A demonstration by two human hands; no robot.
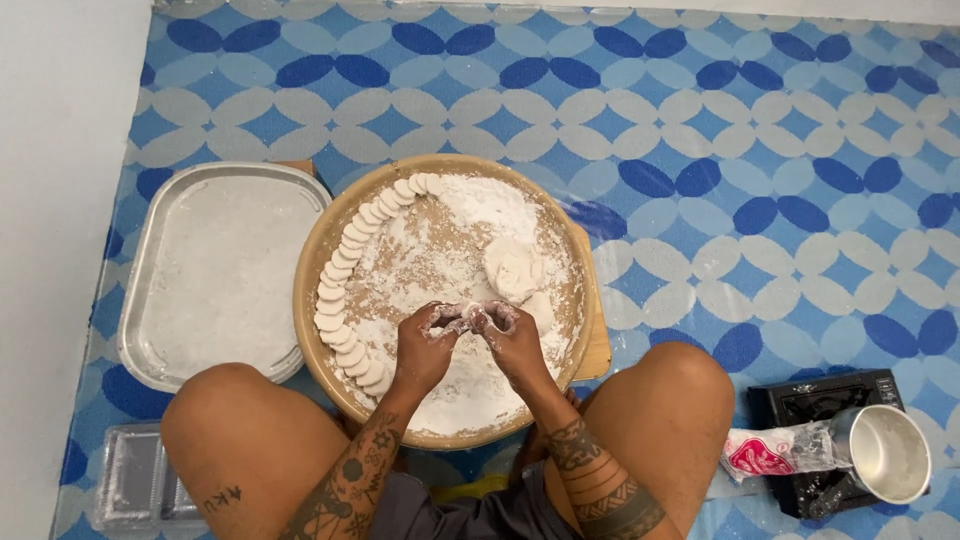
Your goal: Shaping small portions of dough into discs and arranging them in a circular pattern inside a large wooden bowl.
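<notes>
A round wooden tray [318, 240], dusted with white flour, lies on the floor between my knees. My left hand [425, 345] and my right hand [512, 340] meet above its near middle, both floury, pinching a small piece of white dough [470, 320] between the fingertips. A bigger lump of dough [513, 266] rests on the tray just beyond my right hand. Several flat round dough pieces [345, 290] overlap in a curved row along the tray's left rim.
A rectangular metal tray [225, 270] coated in flour sits left of the wooden tray. A clear plastic container [135, 480] is at bottom left. At right are a black flat device [830, 400], a metal cup [888, 452] and a plastic bag [775, 450]. The floor mat is blue patterned.
</notes>
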